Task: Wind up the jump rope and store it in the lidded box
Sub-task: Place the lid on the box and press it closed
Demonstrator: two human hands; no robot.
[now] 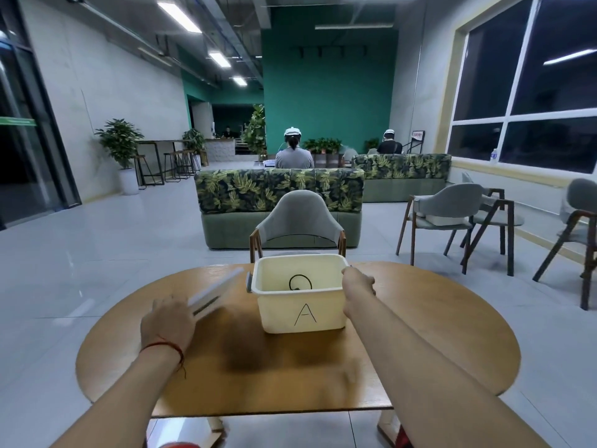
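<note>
A cream plastic box marked "A" stands on the round wooden table, with no lid on it. Inside it lies the jump rope, a black coil seen through the top. My left hand grips the near end of the white lid, which is tilted and blurred, left of the box. My right hand rests on the box's right rim at the grey latch; whether its fingers grip the latch is unclear.
A grey chair stands just behind the table. Beyond it are leaf-patterned sofas with seated people, and more chairs stand at the right by the window. A grey handle latch sticks out of the box's left side.
</note>
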